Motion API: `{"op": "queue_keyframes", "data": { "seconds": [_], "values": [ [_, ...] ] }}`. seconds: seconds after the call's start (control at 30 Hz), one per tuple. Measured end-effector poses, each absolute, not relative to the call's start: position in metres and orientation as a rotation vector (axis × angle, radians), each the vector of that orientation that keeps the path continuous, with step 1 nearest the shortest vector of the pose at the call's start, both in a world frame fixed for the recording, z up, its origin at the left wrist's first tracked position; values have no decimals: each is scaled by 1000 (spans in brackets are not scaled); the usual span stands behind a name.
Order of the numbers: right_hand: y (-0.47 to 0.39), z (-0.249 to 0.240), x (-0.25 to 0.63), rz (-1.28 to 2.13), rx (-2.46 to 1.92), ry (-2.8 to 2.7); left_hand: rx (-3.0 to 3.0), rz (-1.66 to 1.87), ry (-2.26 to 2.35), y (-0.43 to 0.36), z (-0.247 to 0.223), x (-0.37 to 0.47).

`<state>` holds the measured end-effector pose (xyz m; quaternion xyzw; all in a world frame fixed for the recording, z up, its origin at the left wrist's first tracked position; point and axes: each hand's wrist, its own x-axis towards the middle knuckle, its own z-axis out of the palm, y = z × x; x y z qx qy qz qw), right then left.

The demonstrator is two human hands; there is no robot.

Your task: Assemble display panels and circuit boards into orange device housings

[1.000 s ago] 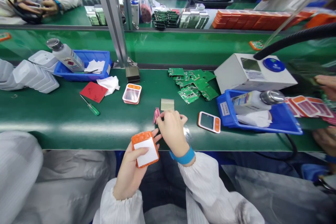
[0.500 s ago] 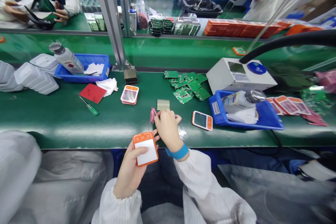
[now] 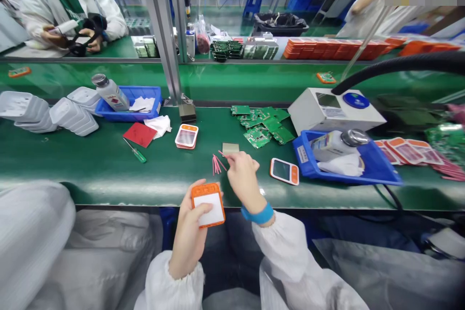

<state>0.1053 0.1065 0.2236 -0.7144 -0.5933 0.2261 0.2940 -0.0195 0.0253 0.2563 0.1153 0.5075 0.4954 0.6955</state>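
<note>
My left hand [image 3: 189, 227] is wrapped round an orange-framed device housing [image 3: 213, 199] with a white panel in it, the thumb lying across the panel. Just beyond, on the green bench, my right hand [image 3: 243, 174], with a blue wristband, pinches one thin pink strip [image 3: 222, 154] between its fingertips. Several more pink strips [image 3: 216, 164] lie in a small fan beside those fingers. A greyish-beige square piece [image 3: 230, 148] sits right behind the right hand. To its right lies a white-and-orange device [image 3: 284, 171] with a dark screen.
Green circuit boards [image 3: 263, 123] are heaped behind. Blue trays [image 3: 303, 157] with bottles stand at right and left, the right one by a white box [image 3: 334, 111] under a black hose [image 3: 399, 65]. A screwdriver [image 3: 138, 154] and red square [image 3: 140, 134] lie left. A metal post [image 3: 163, 34] rises behind.
The right hand has drawn one pink strip away from the bunch, and the remaining strips have fanned out. The left hand still holds the housing. The whole view has shifted slightly.
</note>
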Motion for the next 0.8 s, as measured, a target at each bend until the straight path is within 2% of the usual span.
{"op": "queue_keyframes", "data": {
  "seconds": [0.17,0.27,0.43,0.6,0.8],
  "values": [
    [90,262,146,799,-1607,-1481,261,1064,964,22,280,-9],
    [62,290,165,805,-1462,-1517,242,979,862,17,296,1],
    [18,320,186,524,-1126,-2048,261,879,672,4,305,14],
    [0,322,196,227,-1185,-2287,320,858,658,-7,298,22],
    [-4,323,198,139,-1162,-2364,317,816,652,-9,298,24]
  ]
}}
